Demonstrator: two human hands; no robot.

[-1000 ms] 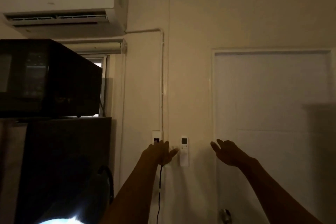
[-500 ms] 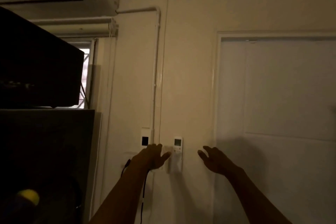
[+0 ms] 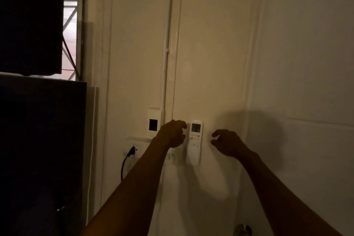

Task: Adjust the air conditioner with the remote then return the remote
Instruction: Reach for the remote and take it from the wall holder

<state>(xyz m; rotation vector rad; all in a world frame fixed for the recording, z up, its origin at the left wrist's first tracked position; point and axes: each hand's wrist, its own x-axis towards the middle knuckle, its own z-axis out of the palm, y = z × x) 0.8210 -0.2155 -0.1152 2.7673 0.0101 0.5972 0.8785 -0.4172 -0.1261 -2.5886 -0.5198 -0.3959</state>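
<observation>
Nothing done yet: remote [image 3: 195, 140] sat in its wall holder [image 3: 193, 157], untaken. Left hand [image 3: 172, 134] and right hand [image 3: 228, 142] half-curled on either side, grasping nothing. Taking, adjusting, returning all left.

Head view, close, level toward wall [image 3: 216, 53].

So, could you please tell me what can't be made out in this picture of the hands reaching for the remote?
- Head view: the air conditioner is out of frame, above the top edge.
- The remote: its screen and button labels are too small and dim to read.
- The left hand: dimness hides whether its fingertips touch the remote.
- The wall panel beside it: its lower right part is hidden by that hand.
- The right hand: its palm faces away.
</observation>
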